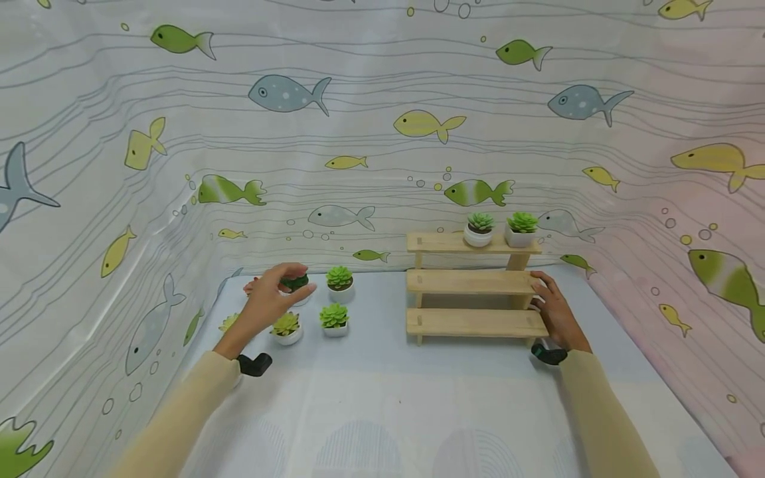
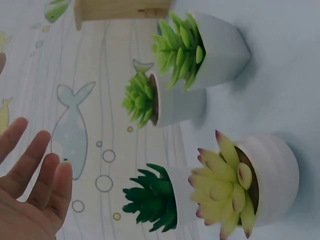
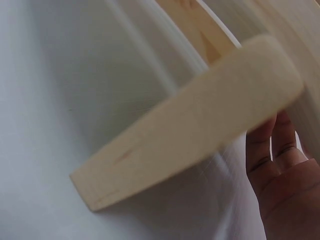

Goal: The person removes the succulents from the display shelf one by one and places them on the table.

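My left hand [image 1: 269, 302] hovers over the left group of potted plants, fingers parted and nothing between them. Closest to it in the head view is a dark green artificial succulent [image 1: 294, 283], partly hidden behind the fingers. A yellow-green succulent with reddish tips [image 2: 225, 187] sits in a round white pot in the left wrist view. At the right end of a three-tier wooden plant stand [image 1: 469, 282], my right hand [image 1: 556, 315] holds the side by the middle board; its fingertips are partly hidden. Two potted succulents, one round-potted [image 1: 479, 236] and one square-potted [image 1: 521, 236], stand on the top tier.
Two bright green succulents, one behind [image 1: 340, 279] and one in front [image 1: 334, 317], stand between the left hand and the stand. A reddish plant [image 1: 251, 285] and another yellowish one [image 1: 229, 322] are partly covered by the left arm. Fish-printed sheeting [image 1: 382, 192] encloses the table.
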{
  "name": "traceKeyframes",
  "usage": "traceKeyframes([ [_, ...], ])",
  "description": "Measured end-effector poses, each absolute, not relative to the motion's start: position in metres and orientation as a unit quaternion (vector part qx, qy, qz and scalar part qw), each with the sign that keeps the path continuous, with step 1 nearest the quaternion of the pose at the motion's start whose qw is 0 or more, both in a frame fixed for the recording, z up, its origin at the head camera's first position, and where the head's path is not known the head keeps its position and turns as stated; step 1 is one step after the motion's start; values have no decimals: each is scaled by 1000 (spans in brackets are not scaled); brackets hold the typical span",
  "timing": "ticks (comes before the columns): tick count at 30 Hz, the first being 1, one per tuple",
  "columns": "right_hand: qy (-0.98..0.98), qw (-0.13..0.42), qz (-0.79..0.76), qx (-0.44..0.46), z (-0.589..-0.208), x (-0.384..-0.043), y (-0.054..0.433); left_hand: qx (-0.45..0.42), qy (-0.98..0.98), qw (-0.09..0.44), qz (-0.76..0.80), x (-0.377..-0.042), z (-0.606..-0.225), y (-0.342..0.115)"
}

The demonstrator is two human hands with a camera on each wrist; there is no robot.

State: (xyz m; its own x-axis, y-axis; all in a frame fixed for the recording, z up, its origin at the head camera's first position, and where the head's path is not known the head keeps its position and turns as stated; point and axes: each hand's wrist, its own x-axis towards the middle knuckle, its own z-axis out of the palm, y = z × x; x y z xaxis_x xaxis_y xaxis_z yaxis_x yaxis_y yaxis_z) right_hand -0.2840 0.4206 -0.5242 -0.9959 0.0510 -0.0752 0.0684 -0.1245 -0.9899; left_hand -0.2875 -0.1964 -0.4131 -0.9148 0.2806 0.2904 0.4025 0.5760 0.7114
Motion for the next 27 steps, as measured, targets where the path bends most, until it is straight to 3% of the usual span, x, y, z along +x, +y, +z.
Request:
traceKeyframes([
  [9, 663, 12, -748, 36, -509, -272, 413, -224, -874, 65, -427, -300, -414, -164],
  [27, 666, 2, -745, 44, -527, -284, 421, -297, -840, 80, -448, -332, -411, -81],
])
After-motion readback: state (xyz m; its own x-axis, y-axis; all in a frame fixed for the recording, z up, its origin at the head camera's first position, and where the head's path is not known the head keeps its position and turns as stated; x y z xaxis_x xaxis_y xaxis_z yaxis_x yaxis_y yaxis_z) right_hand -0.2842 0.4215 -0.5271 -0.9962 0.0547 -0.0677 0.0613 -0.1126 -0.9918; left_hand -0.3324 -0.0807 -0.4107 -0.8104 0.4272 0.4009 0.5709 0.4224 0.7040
